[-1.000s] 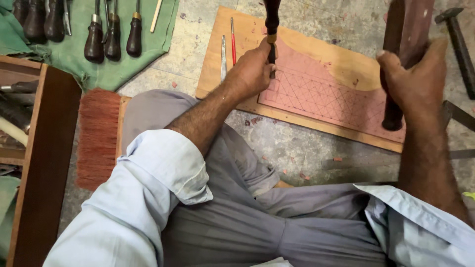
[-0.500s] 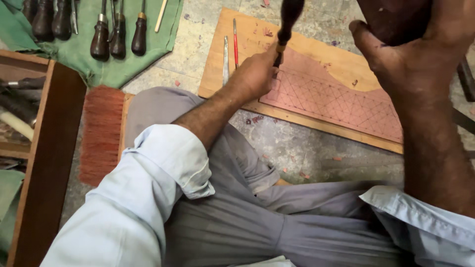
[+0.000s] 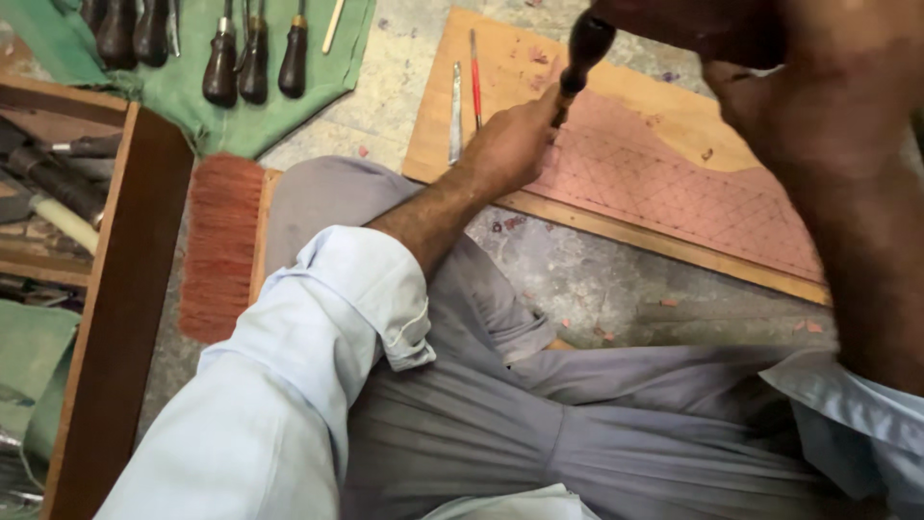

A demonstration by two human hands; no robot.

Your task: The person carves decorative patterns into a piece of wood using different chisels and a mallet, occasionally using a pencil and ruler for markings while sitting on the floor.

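**Chisel held on carved panel, mallet hand raised**

Person is sitting cross-legged, grey trousers [image 3: 577, 433] filling the near frame. Left hand [image 3: 510, 144] is clenching a dark-handled chisel [image 3: 580, 53], tip down on the pink carved panel [image 3: 674, 188], which is lying on a wooden board [image 3: 664, 106] at 12–2 o'clock. Right hand [image 3: 799, 87] is hanging high at 1 o'clock, blurred, wrapped around a dark mallet [image 3: 674, 19]. Brush [image 3: 219, 246] at 9 o'clock. More chisels [image 3: 255, 58] are lying on green cloth [image 3: 289, 106] at 11 o'clock.

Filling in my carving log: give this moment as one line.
left hand: holds chisel on board | right hand: raised, grips mallet | spare tools on green cloth
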